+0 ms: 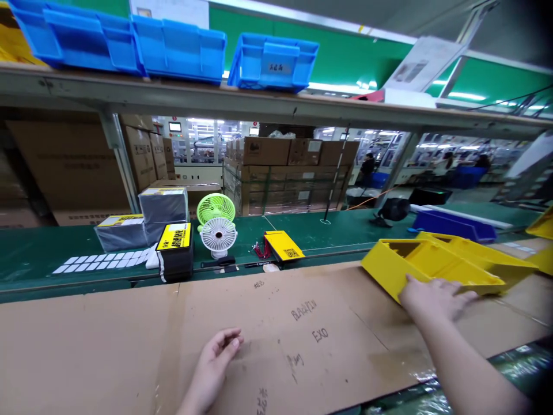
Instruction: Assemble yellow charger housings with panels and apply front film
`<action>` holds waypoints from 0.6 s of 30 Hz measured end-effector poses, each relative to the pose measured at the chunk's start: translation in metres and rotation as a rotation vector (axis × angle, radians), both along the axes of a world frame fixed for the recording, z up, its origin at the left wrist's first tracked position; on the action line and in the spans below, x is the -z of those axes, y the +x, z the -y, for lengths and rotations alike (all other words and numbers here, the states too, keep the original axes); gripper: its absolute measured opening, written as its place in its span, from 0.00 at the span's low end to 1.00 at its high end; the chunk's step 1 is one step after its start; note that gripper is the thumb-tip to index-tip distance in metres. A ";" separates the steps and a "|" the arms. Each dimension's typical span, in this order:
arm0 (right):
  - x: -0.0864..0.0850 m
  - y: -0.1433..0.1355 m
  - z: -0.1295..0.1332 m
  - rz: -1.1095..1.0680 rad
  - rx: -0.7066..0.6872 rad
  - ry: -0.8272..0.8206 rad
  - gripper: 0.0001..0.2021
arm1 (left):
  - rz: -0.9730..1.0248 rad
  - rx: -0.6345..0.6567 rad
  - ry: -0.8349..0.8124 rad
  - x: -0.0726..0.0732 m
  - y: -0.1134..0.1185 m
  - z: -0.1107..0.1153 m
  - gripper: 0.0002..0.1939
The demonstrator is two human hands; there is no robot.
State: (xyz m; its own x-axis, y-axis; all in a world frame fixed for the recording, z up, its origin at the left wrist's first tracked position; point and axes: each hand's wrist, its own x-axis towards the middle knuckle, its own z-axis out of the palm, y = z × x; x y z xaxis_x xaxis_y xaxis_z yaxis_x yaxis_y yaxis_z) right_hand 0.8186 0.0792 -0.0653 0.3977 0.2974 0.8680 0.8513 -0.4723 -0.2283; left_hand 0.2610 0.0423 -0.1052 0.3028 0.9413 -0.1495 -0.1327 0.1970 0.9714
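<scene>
My left hand (pixel 216 358) hovers over the brown cardboard sheet (pixel 108 340), its fingers loosely curled and a small gap beside the thumb. Nothing shows in it. On the right, my right hand (pixel 434 297) lies against the front rim of a yellow bin (pixel 384 268), fingers spread and thumb raised along the bin's side. The palm side of this hand is hidden. That bin sits tilted on the cardboard, and no contents show inside it. Another yellow bin (pixel 510 268) stands right behind it.
On the green bench stand a white fan (pixel 219 235), a green fan (pixel 216 207), a yellow-black box (pixel 175 245), a yellow box (pixel 285 245), wrapped stacks (pixel 163 208) and label sheets (pixel 103 261). Blue bins (pixel 272 60) line the overhead shelf (pixel 259 101).
</scene>
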 end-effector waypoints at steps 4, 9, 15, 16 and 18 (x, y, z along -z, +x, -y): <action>0.013 -0.059 -0.045 0.014 0.002 -0.265 0.23 | -0.054 -0.014 0.049 0.002 0.006 -0.001 0.21; 0.038 -0.158 -0.101 0.157 -0.295 -0.625 0.29 | -0.179 -0.022 0.139 0.004 0.007 -0.003 0.20; 0.053 -0.226 -0.149 0.217 -0.444 -0.740 0.29 | -0.233 -0.034 0.188 0.000 0.006 -0.002 0.19; 0.054 -0.231 -0.151 0.219 -0.446 -0.741 0.28 | -0.234 -0.039 0.193 0.000 0.006 -0.002 0.19; 0.054 -0.238 -0.151 0.222 -0.445 -0.732 0.25 | -0.234 -0.042 0.203 0.000 0.006 -0.003 0.19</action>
